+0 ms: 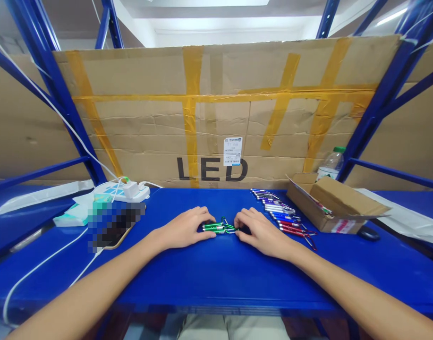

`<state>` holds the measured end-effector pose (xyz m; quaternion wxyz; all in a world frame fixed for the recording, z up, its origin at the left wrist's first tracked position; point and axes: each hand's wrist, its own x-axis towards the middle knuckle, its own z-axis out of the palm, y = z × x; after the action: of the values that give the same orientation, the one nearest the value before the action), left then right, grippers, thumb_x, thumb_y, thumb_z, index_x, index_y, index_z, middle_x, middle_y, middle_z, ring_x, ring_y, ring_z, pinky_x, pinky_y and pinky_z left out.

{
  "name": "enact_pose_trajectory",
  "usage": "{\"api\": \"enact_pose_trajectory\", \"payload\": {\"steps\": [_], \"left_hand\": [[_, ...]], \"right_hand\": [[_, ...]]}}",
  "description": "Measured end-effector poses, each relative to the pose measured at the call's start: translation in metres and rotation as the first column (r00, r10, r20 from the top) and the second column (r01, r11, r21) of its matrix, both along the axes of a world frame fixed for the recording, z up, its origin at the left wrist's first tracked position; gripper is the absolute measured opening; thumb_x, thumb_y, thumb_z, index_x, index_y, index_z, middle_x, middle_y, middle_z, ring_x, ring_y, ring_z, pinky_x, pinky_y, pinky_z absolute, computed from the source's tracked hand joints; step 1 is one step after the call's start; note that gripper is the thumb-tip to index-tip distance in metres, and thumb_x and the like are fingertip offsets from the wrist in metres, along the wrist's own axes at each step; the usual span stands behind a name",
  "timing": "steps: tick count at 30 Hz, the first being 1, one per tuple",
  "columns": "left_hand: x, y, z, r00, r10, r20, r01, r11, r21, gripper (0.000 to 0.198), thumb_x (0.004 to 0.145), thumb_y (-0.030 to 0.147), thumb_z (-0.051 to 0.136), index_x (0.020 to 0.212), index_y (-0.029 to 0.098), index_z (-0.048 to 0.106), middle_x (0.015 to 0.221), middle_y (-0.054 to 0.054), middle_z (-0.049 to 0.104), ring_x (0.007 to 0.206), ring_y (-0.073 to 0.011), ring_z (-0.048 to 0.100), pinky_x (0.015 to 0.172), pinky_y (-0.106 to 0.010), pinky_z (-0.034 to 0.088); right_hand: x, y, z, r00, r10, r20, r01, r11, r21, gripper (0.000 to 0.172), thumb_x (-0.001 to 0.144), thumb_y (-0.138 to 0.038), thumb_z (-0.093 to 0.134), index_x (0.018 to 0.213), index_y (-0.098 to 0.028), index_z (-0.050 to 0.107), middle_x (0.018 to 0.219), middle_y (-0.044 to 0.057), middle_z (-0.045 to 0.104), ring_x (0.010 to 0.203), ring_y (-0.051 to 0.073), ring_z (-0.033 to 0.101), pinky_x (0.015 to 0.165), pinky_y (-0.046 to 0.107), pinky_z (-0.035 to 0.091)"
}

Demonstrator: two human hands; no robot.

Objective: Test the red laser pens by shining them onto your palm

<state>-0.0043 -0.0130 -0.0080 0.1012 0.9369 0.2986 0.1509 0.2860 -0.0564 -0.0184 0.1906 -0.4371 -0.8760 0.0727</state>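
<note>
Several green metal tubes (214, 227) with carabiner clips lie side by side on the blue table (216, 278). My left hand (190, 227) is around their left ends, thumb on the near side and fingers on the far side. At the clip end, my right hand (258, 231) has its thumb and fingers closed on the green clips (231, 229). To the right of that hand lies a row of similar tubes in dark, purple, silver, blue and red (290, 228), their clips pointing right.
An open cardboard box (335, 200) stands at the right, with a bottle (331, 163) behind it and a black mouse (368, 233) beside it. On the left are a phone (122, 229), a power strip (138, 192), a tissue pack (69, 215) and white cables. Cardboard (148, 127) walls the back.
</note>
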Motion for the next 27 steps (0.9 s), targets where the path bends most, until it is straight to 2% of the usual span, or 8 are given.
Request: {"api": "enact_pose_trajectory", "payload": {"steps": [2, 6, 11, 14, 20, 24, 27], "left_hand": [[-0.001, 0.001, -0.001, 1.000, -0.002, 0.021, 0.002, 1.000, 0.003, 0.035, 0.106, 0.049, 0.064, 0.130, 0.024, 0.070, 0.114, -0.006, 0.069, 0.108, -0.0253, 0.065, 0.096, -0.037, 0.049], [0.000, 0.002, -0.003, 1.000, -0.013, 0.025, 0.013, 1.000, 0.019, 0.039, 0.104, 0.052, 0.066, 0.132, 0.024, 0.069, 0.118, -0.007, 0.069, 0.109, -0.0264, 0.065, 0.096, -0.038, 0.048], [0.000, 0.002, -0.001, 0.999, 0.026, -0.033, -0.024, 0.999, 0.043, 0.040, 0.103, 0.054, 0.068, 0.131, 0.025, 0.068, 0.121, -0.006, 0.069, 0.109, -0.0264, 0.064, 0.094, -0.039, 0.042], [0.000, 0.001, 0.000, 0.999, 0.017, -0.030, -0.016, 0.999, 0.046, 0.038, 0.104, 0.054, 0.067, 0.130, 0.026, 0.068, 0.121, -0.005, 0.069, 0.108, -0.0257, 0.063, 0.093, -0.038, 0.041], [0.007, -0.005, 0.000, 0.999, -0.028, 0.038, 0.026, 0.998, 0.058, 0.031, 0.103, 0.051, 0.069, 0.122, 0.026, 0.069, 0.122, -0.005, 0.070, 0.112, -0.0252, 0.062, 0.099, -0.040, 0.040], [0.012, -0.010, 0.001, 0.995, -0.068, 0.074, 0.063, 0.995, 0.075, 0.024, 0.104, 0.048, 0.069, 0.112, 0.025, 0.071, 0.114, -0.003, 0.073, 0.109, -0.0236, 0.062, 0.100, -0.040, 0.039], [0.013, -0.012, 0.004, 0.991, -0.058, 0.117, 0.047, 0.995, 0.090, 0.022, 0.109, 0.044, 0.062, 0.113, 0.023, 0.070, 0.108, -0.003, 0.075, 0.102, -0.0221, 0.063, 0.099, -0.040, 0.039]], "right_hand": [[-0.001, -0.002, 0.000, 1.000, 0.007, -0.022, -0.007, 1.000, -0.002, 0.004, 0.105, -0.024, 0.056, 0.105, -0.022, 0.060, 0.110, 0.007, 0.065, 0.101, 0.026, 0.054, 0.095, 0.043, 0.044], [-0.007, -0.005, 0.000, 0.988, 0.151, -0.045, -0.153, 0.987, -0.050, 0.018, 0.110, -0.030, 0.054, 0.125, -0.026, 0.063, 0.121, 0.008, 0.063, 0.113, 0.027, 0.054, 0.102, 0.044, 0.044], [-0.012, -0.007, 0.000, 0.990, 0.129, -0.054, -0.134, 0.987, -0.085, 0.017, 0.110, -0.040, 0.059, 0.115, -0.025, 0.066, 0.117, 0.007, 0.064, 0.111, 0.028, 0.053, 0.100, 0.043, 0.044], [-0.014, -0.007, 0.000, 0.990, 0.127, -0.058, -0.132, 0.987, -0.092, 0.021, 0.109, -0.044, 0.061, 0.118, -0.026, 0.066, 0.119, 0.008, 0.064, 0.112, 0.028, 0.053, 0.099, 0.044, 0.044], [-0.016, -0.008, -0.001, 0.993, 0.117, -0.029, -0.118, 0.991, -0.055, 0.016, 0.112, -0.037, 0.053, 0.112, -0.025, 0.064, 0.114, 0.008, 0.065, 0.106, 0.027, 0.054, 0.097, 0.044, 0.044], [-0.016, -0.010, 0.001, 0.990, 0.096, -0.108, -0.099, 0.995, -0.029, 0.018, 0.115, -0.037, 0.046, 0.112, -0.025, 0.060, 0.114, 0.008, 0.065, 0.106, 0.026, 0.056, 0.099, 0.044, 0.045], [-0.017, -0.013, 0.003, 0.972, 0.076, -0.223, -0.090, 0.995, -0.053, 0.018, 0.115, -0.038, 0.044, 0.112, -0.025, 0.057, 0.113, 0.007, 0.066, 0.104, 0.024, 0.059, 0.096, 0.040, 0.048]]}}
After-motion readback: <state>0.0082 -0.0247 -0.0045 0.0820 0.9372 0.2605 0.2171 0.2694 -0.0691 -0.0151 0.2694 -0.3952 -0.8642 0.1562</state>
